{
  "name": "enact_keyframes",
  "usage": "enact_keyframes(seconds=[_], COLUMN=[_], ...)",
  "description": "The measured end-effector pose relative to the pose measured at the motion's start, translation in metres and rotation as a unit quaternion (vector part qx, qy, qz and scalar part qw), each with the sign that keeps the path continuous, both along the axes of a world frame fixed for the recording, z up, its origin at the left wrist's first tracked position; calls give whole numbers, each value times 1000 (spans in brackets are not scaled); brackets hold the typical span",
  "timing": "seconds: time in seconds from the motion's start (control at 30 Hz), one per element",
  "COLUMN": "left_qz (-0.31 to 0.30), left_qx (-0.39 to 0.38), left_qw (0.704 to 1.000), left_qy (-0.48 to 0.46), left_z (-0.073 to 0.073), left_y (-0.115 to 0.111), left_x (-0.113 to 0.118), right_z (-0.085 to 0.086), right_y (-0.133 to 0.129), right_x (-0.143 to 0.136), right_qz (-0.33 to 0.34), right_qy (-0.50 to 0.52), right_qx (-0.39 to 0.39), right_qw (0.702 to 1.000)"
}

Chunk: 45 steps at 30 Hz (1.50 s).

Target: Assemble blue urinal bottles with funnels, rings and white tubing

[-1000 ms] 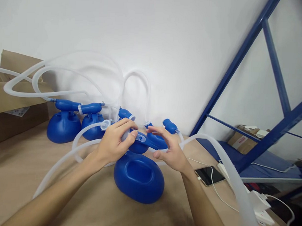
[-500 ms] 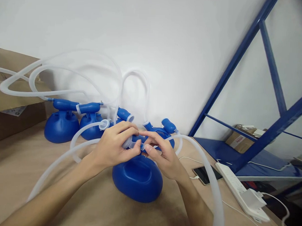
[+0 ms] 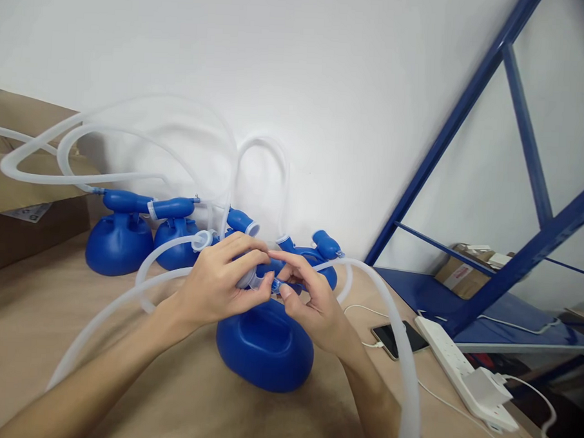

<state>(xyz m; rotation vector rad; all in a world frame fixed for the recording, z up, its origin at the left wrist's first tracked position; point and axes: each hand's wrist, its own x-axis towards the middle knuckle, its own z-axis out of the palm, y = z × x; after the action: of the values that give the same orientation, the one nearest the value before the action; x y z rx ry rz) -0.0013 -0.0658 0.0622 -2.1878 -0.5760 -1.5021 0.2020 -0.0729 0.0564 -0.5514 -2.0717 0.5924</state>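
Bottle [image 3: 264, 353], blue, one: rests on the table [image 3: 179, 375], with the left hand [image 3: 226, 271] above it, clamped around the clear cap [image 3: 247, 279], seemingly for steadiness. The right hand [image 3: 315, 301], also above the bottle, pinches the small tab [image 3: 276, 287] between thumb and forefinger, a part apparently suited to fingertips. Other bottles [image 3: 119, 247] stand behind the bottle, perhaps for elbow room.

Fingers [image 3: 246, 263] on cap [image 3: 247, 280] (blue bottle [image 3: 266, 365] below)
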Motion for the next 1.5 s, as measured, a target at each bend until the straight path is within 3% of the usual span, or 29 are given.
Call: enact_keyframes(seconds=[0.7, 1.0, 1.3, 1.5], left_qz=[18, -3, 0, 24], left_qx=[21, 26, 16, 22], left_qw=[1000, 999, 994, 995], left_qy=[3, 28, 106, 95], left_z=[1, 1, -1, -7], left_y=[-7, -5, 0, 4], left_x=[1, -2, -8, -3], right_z=[0, 0, -3, -5], right_y=[-1, -3, -1, -6], right_x=[1, -1, -1, -5], right_qz=[-14, -10, -40, -78], right_qy=[-33, -9, -46, -88], right_qx=[31, -13, 17, 42], right_qw=[999, 1000, 998, 992])
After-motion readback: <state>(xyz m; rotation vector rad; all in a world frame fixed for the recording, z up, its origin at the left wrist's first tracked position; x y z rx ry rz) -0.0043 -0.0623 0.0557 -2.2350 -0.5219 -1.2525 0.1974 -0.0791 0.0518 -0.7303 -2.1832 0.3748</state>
